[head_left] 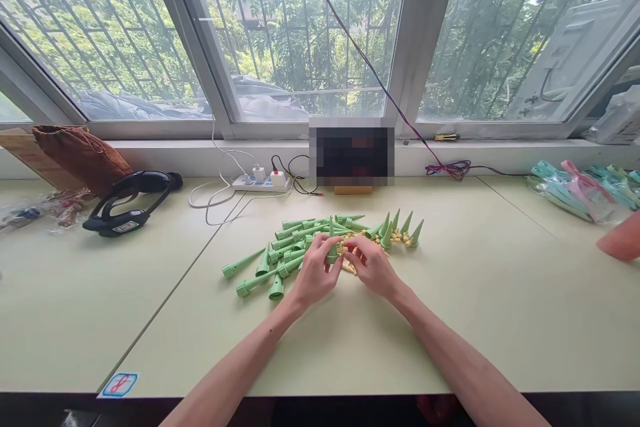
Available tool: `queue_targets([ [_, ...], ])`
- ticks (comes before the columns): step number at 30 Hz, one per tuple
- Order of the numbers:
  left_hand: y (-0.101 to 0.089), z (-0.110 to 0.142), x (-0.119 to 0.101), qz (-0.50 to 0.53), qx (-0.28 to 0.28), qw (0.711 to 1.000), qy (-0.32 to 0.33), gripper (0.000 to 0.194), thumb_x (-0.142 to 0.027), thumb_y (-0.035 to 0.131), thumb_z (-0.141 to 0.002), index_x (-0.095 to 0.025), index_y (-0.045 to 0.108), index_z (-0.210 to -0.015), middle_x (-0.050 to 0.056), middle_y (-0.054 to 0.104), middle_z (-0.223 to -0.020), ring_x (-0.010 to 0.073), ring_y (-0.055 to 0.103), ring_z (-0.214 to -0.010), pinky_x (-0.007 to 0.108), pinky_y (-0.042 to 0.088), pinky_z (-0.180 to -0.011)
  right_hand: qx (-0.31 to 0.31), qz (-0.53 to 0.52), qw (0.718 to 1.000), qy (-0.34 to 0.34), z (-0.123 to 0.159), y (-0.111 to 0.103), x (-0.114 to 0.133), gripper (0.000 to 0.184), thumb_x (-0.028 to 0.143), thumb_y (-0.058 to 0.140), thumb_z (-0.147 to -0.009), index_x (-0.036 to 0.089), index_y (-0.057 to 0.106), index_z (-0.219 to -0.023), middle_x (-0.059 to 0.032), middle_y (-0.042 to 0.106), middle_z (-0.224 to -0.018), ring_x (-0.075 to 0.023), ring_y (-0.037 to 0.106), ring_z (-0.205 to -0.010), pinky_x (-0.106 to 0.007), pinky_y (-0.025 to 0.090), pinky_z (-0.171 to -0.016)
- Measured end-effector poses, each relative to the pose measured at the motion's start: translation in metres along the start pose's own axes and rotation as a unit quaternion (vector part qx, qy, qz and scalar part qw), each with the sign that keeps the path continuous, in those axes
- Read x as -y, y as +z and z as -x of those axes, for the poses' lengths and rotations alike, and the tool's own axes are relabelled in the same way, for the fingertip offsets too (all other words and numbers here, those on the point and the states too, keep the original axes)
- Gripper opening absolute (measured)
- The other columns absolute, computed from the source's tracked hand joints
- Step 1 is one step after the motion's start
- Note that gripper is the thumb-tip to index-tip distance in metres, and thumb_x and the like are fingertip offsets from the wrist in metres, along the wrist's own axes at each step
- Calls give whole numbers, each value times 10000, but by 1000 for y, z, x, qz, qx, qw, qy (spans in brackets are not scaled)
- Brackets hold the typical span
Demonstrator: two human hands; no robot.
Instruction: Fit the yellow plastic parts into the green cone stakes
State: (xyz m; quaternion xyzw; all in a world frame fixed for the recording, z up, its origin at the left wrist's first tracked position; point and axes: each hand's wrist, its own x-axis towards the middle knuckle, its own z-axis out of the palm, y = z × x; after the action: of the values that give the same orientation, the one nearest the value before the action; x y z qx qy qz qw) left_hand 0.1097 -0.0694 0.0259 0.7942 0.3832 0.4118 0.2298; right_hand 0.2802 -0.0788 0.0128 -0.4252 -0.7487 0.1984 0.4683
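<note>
In the middle of the table, my left hand [315,273] is closed around a green plastic watering spike [331,251], held with its tip up. My right hand [376,268] pinches a small yellow plastic valve [342,249] against the spike's side; whether it is seated there I cannot tell. Loose yellow pieces [349,268] lie under and between the hands, partly hidden. To the left and behind spreads a heap of long green spikes [287,269], most lying flat. Several green cones with yellow pieces at their bases [415,235] stand upright beyond my right hand.
At the back left are a black headset [131,203], a brown pouch [80,157] and a power strip [263,183] with cables. A blurred dark screen [355,153] stands at the back centre. Bagged pastel items [575,190] and an orange-pink object [621,238] sit at right.
</note>
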Motion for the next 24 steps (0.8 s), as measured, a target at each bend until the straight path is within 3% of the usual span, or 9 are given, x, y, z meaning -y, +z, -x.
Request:
queue_targets([
  [13,1,2,2,7,20,1000,6,286,-179,532,-893,-234,561,-1173,67,496,-1051,142,567,-772,240,528,-554,3,2,1000,4,0,0,-4,83,178,501,-925,200,569,-884,-28,594,-787,-160,527,-679,-267,404,-589],
  [24,1,2,2,-1,31,999,14,291,-189,527,-902,-242,565,-1186,59,478,-1060,91,510,-650,228,508,-533,12,51,999,7,0,0,-5,214,212,454,-945,202,495,-735,3,514,-677,-136,428,-591,-258,340,-575],
])
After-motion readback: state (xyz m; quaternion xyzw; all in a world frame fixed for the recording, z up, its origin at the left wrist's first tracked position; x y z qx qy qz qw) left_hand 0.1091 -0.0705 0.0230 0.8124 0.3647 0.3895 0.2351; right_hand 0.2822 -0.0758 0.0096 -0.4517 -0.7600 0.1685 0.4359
